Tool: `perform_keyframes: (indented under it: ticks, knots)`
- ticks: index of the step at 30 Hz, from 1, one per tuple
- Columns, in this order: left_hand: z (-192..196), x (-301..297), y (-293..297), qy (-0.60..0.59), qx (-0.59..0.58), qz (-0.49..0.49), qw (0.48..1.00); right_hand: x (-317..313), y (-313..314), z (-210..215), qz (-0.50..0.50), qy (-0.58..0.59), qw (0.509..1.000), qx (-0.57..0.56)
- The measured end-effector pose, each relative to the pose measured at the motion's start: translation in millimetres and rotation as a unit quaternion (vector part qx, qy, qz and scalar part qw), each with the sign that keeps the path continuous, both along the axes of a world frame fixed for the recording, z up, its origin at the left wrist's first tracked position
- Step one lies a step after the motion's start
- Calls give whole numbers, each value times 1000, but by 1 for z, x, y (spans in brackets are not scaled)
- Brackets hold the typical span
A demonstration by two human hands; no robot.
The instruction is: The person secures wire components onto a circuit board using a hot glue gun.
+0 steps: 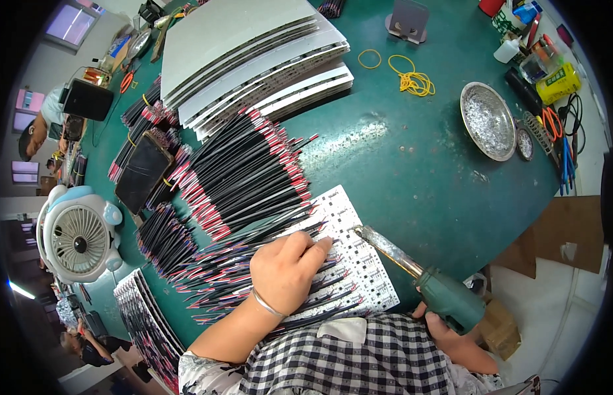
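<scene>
My right hand (439,327) is wrapped round the green handle of a soldering iron (451,299). The iron's metal barrel slants up to the left, its tip at the right part of a white circuit board panel (371,273). Over the panel's left part lies my left hand (286,266), fingers closed in a pinch at the end of a black wire. The fingers mostly hide that wire. Many black wires with red and white ends (214,283) fan out leftward from the panel, under my left hand and wrist. Another row of loose black wires (244,174) lies just beyond.
Stacked white panels (247,52) stand at the back. A metal dish (489,122) with silvery bits is at the right, near pliers, cords and bottles. Yellow rubber bands (415,83) lie farther back. A fan (79,240) and wired panels (145,322) are at the left; other people sit beyond.
</scene>
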State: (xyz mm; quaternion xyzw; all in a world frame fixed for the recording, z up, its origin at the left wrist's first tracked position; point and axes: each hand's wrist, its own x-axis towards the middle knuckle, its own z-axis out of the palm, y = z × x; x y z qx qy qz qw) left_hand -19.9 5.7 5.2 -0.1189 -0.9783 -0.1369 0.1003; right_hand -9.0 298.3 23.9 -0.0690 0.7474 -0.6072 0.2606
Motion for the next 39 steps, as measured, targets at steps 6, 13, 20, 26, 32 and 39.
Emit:
perform_keyframes:
  ticks: [6,13,20,26,32,39]
  knots:
    - [-4,-2,0,30,31,15,999,1,1,-9,19,33,998,46]
    - [-4,-2,2,0,31,22,999,-1,-2,-15,66,153,979,121]
    - [-3,-3,2,-7,50,25,998,-7,-7,-13,72,117,986,96]
    - [-2,-4,2,-7,49,26,998,-6,-4,-15,91,135,981,109]
    - [-3,-4,3,-7,47,29,998,1,-5,-14,60,155,976,138]
    - [-1,-2,4,-35,56,42,997,3,-3,-10,53,115,984,121]
